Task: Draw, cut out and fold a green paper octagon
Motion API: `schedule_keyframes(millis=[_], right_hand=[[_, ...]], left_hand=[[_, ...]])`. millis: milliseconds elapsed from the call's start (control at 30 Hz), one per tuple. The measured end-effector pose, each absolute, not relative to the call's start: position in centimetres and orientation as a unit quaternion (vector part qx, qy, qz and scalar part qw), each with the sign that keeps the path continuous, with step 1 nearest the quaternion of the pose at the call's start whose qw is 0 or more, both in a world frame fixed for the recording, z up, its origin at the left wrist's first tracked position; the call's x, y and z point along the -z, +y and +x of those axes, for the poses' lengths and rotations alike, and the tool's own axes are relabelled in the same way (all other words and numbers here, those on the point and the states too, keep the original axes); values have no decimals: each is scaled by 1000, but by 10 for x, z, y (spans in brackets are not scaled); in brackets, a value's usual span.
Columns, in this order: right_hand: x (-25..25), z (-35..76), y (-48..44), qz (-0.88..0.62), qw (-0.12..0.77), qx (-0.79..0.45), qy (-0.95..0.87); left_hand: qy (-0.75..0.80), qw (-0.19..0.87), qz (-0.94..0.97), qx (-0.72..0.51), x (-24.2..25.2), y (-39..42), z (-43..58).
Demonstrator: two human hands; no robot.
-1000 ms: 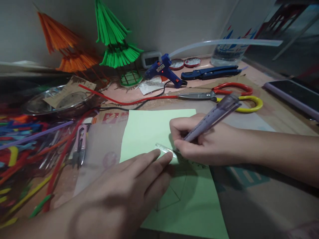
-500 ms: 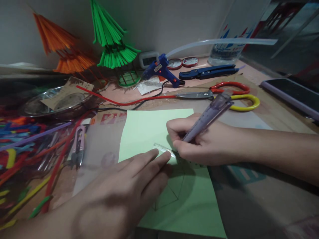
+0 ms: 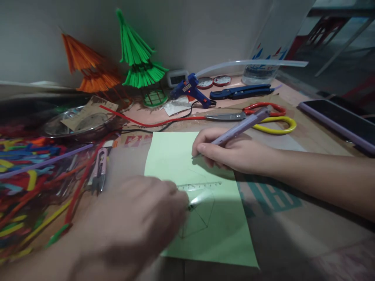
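A sheet of light green paper (image 3: 222, 238) lies before me, bearing thin drawn lines that form a many-sided shape. My right hand (image 3: 228, 150) grips a purple pen (image 3: 238, 128), its tip close to the upper part of the sheet. Over the drawing is a clear ruler (image 3: 202, 186) with printed marks. My left hand (image 3: 149, 214), smeared by motion, has its fingers curled in at the ruler's left end and seems to hold it; the fingertips are partly hidden.
Scissors (image 3: 277, 124), a blue glue gun (image 3: 195, 89), blue cutters (image 3: 243, 92) and a phone (image 3: 342, 121) lie behind and right. Coloured pipe cleaners (image 3: 38, 168) and a pink thread snipper (image 3: 100, 168) are left. Orange (image 3: 84, 54) and green (image 3: 137, 47) models stand behind.
My right hand has moved up and away from the ruler with the pen. My left hand has gone from lying flat to curled, and the ruler has turned and shifted.
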State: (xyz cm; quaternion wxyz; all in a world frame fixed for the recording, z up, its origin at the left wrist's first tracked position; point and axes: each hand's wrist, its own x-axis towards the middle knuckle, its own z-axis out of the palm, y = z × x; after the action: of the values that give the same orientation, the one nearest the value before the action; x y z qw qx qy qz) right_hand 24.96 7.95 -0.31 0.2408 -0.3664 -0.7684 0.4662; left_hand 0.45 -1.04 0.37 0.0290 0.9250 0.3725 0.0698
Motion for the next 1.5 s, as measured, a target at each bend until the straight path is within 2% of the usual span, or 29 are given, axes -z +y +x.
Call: schedule_keyframes(millis=[67,133,200,333,500,867,1033,1200,1500], right_hand=[[3,250,79,-367,238,-460,-772],[4,250,78,-363,239,-448,-781],[7,250,80,-353,257,-402,-805],[14,252,87,-334,316,-260,-849],[18,255,94,-397,269,-181,-859],[16,257,93,-415,207,-123,-877],[10,259,95,-433,193,-171,-864],[14,259,98,-433,180,-138,-872],[19,256,94,-425,201,-167,-867]], left_hand=[[437,-58,896,-63,-10,-1,-1],[510,-92,855,-33,-14,9,-7],[549,-61,833,23,-14,17,-12],[525,-40,850,18,-5,27,-16],[506,21,862,-30,4,32,-15],[439,130,886,-73,4,41,-18],[438,138,885,-75,6,41,-17],[538,93,834,-80,12,49,-21],[502,161,843,-107,17,56,-27]])
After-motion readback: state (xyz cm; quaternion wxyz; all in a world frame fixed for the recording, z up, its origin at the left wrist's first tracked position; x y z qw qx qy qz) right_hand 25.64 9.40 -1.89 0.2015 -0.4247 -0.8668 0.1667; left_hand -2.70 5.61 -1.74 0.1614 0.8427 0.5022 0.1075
